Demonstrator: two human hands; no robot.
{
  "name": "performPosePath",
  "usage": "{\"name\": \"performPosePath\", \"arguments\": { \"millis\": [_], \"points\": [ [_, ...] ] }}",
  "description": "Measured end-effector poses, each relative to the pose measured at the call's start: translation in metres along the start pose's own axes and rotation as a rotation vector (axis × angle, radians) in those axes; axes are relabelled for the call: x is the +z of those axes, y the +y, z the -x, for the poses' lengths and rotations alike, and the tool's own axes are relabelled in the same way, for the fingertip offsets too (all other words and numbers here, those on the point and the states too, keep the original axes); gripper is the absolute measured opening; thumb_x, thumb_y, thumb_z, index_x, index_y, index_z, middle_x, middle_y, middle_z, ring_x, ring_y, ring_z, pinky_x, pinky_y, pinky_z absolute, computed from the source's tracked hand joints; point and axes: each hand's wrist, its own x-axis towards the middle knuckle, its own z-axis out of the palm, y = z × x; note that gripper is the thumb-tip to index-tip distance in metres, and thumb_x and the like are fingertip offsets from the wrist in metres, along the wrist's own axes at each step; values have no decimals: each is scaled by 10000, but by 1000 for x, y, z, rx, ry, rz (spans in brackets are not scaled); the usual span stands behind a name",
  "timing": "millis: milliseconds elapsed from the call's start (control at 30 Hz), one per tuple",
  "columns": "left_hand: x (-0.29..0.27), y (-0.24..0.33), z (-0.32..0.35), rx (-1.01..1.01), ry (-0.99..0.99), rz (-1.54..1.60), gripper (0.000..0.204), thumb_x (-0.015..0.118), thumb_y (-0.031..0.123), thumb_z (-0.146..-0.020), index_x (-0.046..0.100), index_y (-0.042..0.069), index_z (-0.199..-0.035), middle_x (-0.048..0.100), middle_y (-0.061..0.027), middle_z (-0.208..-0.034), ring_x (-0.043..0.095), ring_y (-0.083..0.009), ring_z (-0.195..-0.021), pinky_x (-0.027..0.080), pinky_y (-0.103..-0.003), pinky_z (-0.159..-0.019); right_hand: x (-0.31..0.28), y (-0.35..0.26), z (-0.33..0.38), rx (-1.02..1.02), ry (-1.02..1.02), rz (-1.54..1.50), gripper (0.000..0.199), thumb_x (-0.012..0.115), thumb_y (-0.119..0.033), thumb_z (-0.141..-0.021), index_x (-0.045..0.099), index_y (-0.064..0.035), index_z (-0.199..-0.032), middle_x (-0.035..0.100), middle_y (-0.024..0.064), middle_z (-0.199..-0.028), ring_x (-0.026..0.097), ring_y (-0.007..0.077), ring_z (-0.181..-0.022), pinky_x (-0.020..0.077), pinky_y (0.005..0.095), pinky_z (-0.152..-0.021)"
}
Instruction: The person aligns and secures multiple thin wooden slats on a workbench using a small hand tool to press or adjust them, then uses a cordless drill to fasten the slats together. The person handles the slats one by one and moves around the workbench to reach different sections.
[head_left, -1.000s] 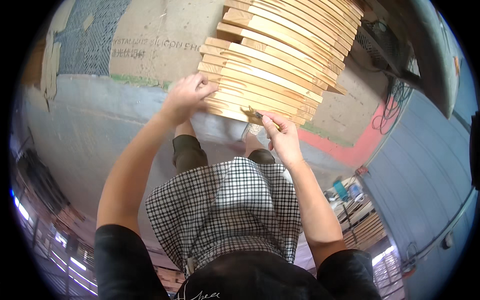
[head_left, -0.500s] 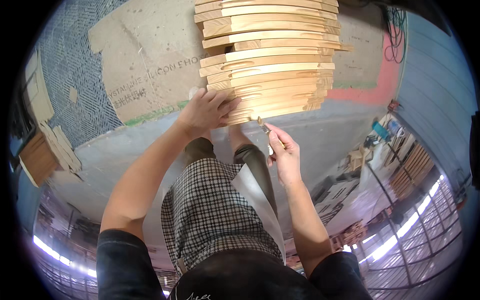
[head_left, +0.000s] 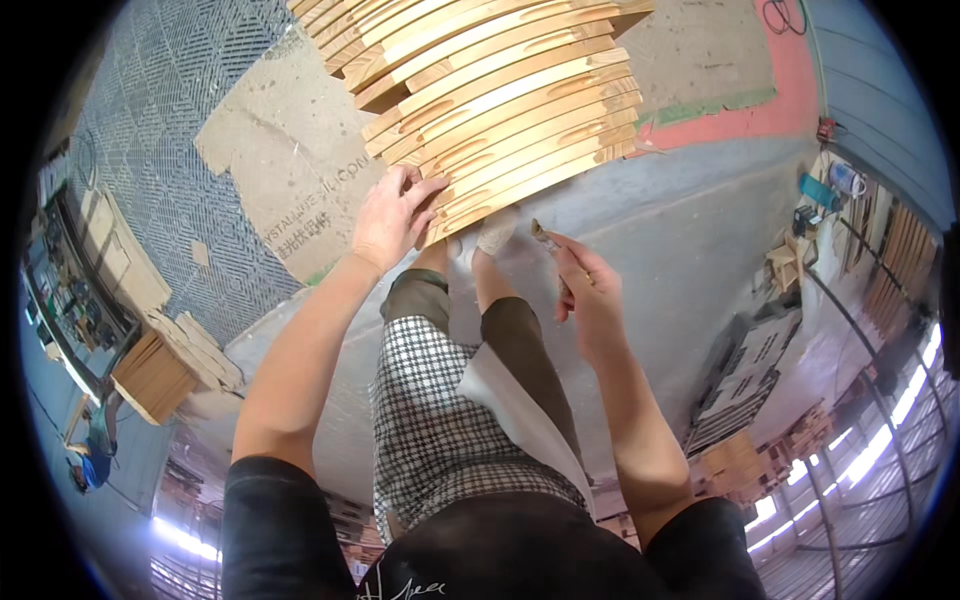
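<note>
A row of pale wooden boards (head_left: 520,125), several of them standing closely side by side with long rounded grooves along their edges, fills the upper middle. My left hand (head_left: 388,220) lies against the left end of the nearest boards, its fingers apart and bent over their edges. To the right of it, my right hand (head_left: 592,285) is closed around a small paintbrush (head_left: 546,238). The brush has brownish bristles pointing up and left, a metal band and a partly hidden handle. Its tip is just off the front board, not touching the wood.
Under the boards lies flattened cardboard (head_left: 270,150) on the floor, with a patterned dark mat (head_left: 180,130) to its left. A red floor strip (head_left: 735,128) runs at the right. Stacked goods (head_left: 745,370) stand farther right. A person in blue (head_left: 97,450) is at the far left.
The brush has moved away from the front board, to the right. The boards appear turned and shifted left in view. My left hand stays on their left end.
</note>
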Motion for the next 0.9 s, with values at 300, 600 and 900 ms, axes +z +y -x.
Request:
{"name": "performPosePath", "arguments": {
  "millis": [300, 600, 900],
  "points": [
    [-15, -4, -3, 102, -14, -433, 762, 671, 430, -911, 373, 180, -1566, 570, -106, -1248, 535, -283, -1140, 400, -411, -984, 0, 14, 6, -28, 30, -127, 300, 562, -201, -1053, 669, -56, -1293, 441, -66, -689, 356, 29, -570, 369, 209, -464],
    [-26, -24, -15, 213, -194, -403, 898, 666, 495, -897, 277, 92, -1599, 534, -118, -1283, 517, -276, -1148, 390, -410, -979, 93, 39, -2, 45, 168, -350, 265, 584, -188, -1044, 700, -65, -1247, 448, -81, -656, 379, 5, -504, 361, 197, -425],
    [-41, -57, -20, 424, -228, -450, 862, 647, 474, -916, 293, 75, -1593, 550, -109, -1287, 530, -247, -1139, 400, -399, -943, 189, 65, -8, 58, 280, -656, 278, 598, -215, -1040, 684, -94, -1274, 488, -85, -730, 410, -3, -568, 369, 204, -439]
  ]
}}
